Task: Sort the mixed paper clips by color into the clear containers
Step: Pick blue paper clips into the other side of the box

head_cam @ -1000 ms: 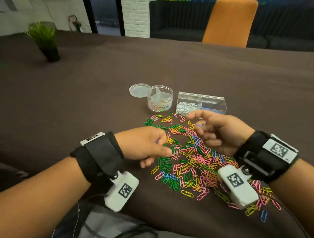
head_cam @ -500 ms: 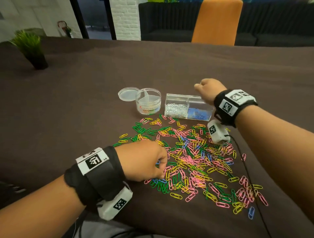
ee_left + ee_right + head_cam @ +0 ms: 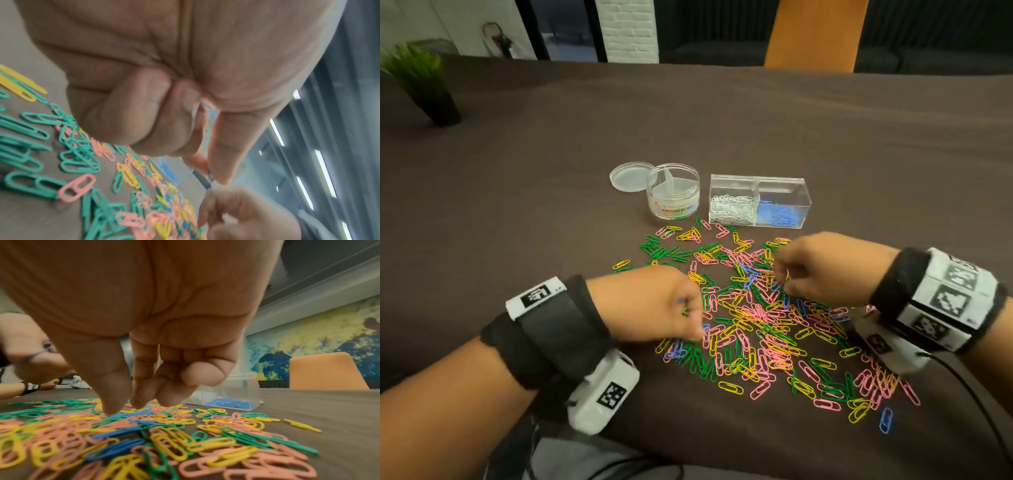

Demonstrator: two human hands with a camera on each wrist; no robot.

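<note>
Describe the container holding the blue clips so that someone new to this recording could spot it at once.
On the brown table, look just beyond the far edge of the scattered clip pile. Two clear containers stand there side by side; take the rectangular box, to the right of the round tub. Unlike the tub, it has two compartments, white clips on the left and blue clips on the right.

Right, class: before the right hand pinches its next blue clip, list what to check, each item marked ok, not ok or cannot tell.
1. Right hand empty, thumb and fingertips apart over the pile: ok.
2. Blue clip lies just below those fingertips: ok.
3. That clip is free of its neighbours: cannot tell.
4. Left hand pinches its held clips, blue: ok.
5. Box is open, blue side not full: ok.
</note>
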